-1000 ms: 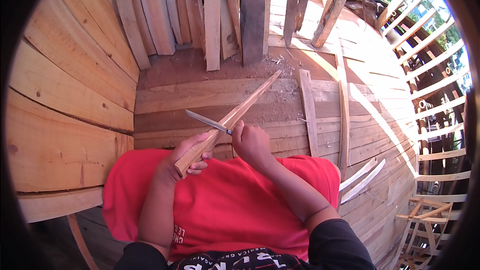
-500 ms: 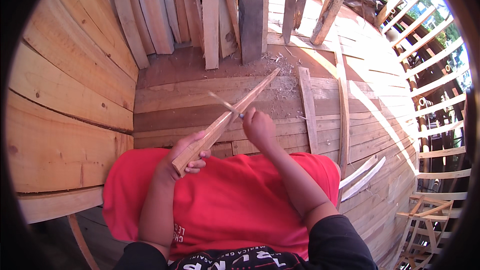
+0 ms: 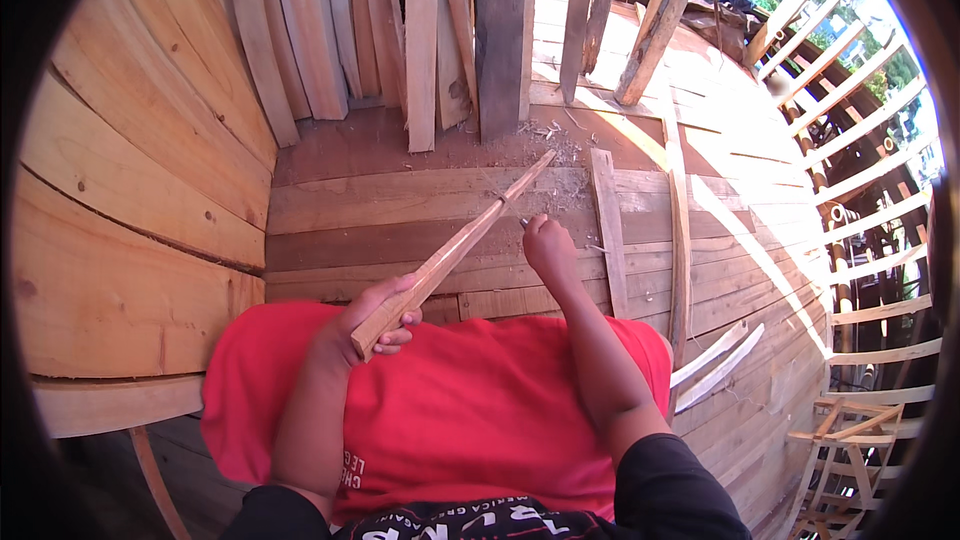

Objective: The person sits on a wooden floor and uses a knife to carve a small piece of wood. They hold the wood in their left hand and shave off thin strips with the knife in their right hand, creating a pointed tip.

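Two bare hands, one tapered wooden stick (image 3: 456,248). Left hand (image 3: 362,316) wrapped around its thick end, above red cloth (image 3: 480,390) over lap; stick slants away to upper right, thin tip near wood shavings (image 3: 568,180) on plank floor (image 3: 340,202). Right hand (image 3: 552,248) clenched on knife (image 3: 524,223), just right of stick; blade too blurred to trace.

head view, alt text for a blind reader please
A person's left hand grips a long, tapered brown wooden stick; the right hand holds a thin grey metal knife, mostly blurred. Pale curled wood shavings lie on the brown plank floor ahead.
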Motion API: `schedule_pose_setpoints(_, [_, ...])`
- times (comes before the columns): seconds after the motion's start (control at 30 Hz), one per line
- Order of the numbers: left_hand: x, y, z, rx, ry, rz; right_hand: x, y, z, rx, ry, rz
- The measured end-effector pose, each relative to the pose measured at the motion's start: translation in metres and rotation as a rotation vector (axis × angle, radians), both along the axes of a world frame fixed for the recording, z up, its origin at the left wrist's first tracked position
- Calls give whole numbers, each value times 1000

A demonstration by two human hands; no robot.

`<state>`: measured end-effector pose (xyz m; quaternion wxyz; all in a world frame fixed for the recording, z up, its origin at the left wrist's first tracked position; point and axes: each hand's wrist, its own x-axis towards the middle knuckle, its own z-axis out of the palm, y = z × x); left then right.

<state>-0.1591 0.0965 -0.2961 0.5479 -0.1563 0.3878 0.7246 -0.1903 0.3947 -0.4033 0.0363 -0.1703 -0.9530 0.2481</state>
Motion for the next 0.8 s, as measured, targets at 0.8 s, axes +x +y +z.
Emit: schedule_pose_setpoints(0.8, [-1,7,-10,33,-22,-7,-6,8,-15,-39,26,-99])
